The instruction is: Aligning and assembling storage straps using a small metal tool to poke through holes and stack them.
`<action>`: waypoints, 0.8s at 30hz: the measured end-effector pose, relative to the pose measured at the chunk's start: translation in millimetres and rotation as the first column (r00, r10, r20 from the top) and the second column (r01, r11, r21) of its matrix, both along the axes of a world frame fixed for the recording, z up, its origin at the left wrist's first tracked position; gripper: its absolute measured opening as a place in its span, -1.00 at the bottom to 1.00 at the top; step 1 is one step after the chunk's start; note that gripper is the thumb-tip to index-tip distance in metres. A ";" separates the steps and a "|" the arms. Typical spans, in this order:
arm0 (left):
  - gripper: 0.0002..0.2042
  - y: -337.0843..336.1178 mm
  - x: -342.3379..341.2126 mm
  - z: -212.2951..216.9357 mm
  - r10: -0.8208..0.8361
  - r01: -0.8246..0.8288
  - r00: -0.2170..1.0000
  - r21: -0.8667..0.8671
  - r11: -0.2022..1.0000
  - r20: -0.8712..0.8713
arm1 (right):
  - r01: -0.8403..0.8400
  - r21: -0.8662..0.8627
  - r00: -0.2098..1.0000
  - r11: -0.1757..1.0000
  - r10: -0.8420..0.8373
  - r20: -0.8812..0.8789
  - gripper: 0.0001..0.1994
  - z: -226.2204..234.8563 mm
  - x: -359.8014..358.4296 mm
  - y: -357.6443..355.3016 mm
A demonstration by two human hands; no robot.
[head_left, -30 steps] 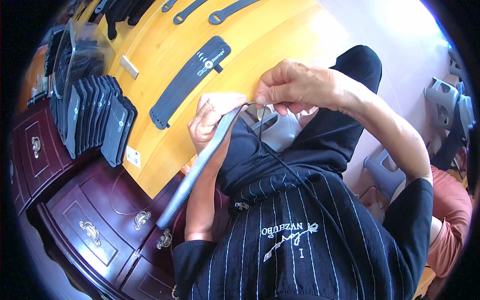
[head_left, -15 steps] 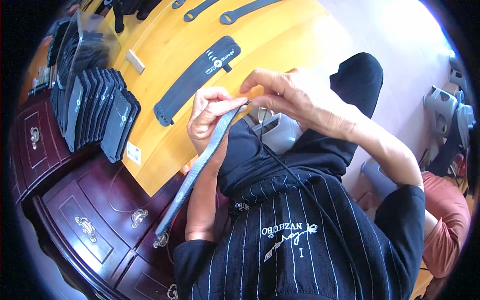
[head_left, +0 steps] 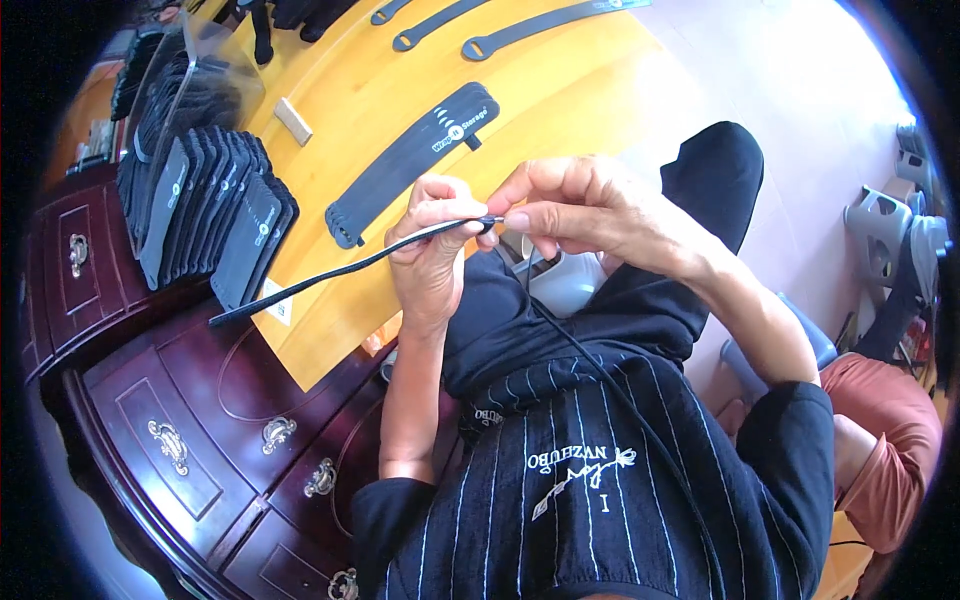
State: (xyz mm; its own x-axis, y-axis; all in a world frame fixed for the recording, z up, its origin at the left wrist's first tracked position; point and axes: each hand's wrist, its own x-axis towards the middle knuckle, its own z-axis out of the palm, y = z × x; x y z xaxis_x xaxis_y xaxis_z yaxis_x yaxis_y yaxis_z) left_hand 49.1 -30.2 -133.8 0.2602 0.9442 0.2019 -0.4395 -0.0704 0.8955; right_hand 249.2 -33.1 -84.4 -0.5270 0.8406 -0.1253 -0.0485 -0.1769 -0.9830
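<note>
My left hand (head_left: 430,245) is closed, its thumb and fingers pinching a narrow dark strap (head_left: 330,277) near one end. From that grip the strap sticks out to the left, seen nearly edge-on, over the table corner. My right hand (head_left: 610,215) pinches at the strap's other tip, its thumb against a small dark end piece with a bright spot; the detail is too small to make out. Just beyond my hands, a flat stack of black straps (head_left: 400,165) with pale printing lies on the table.
The yellow wooden table (head_left: 350,75) carries several looped black straps (head_left: 440,25), a small wooden block (head_left: 293,120) and rows of black packs (head_left: 210,200) at left. A dark red drawer cabinet (head_left: 180,420) adjoins it. Behind my right arm sits another person (head_left: 880,440); grey plastic stools (head_left: 880,235) stand right.
The strap has swung up from hanging down to the lower left to pointing almost level leftward, and has turned from its pale broad face to its edge. Both hands stay together at its end.
</note>
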 end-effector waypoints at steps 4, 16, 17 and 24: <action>-0.90 0.8 4.7 -0.8 0.149 -0.148 0.989 0.051 0.988 -0.012 | 0.090 -0.025 0.995 0.996 -0.091 -0.032 -0.78 -0.5 -9.7 -5.9; -0.84 -14.6 31.1 43.5 0.284 -0.300 0.916 -0.014 0.954 -0.282 | 0.188 0.513 0.846 0.838 -0.403 0.349 -0.86 40.8 -17.4 -15.3; -0.85 -14.2 31.2 40.1 0.307 -0.301 0.887 0.074 0.951 -0.345 | 0.191 0.513 0.845 0.837 -0.406 0.348 -0.86 42.9 -17.2 -15.7; -0.85 -9.8 30.5 30.4 0.422 -0.291 0.770 0.325 0.900 -0.478 | 0.174 0.516 0.823 0.839 -0.411 0.392 -0.86 44.6 -16.4 -11.9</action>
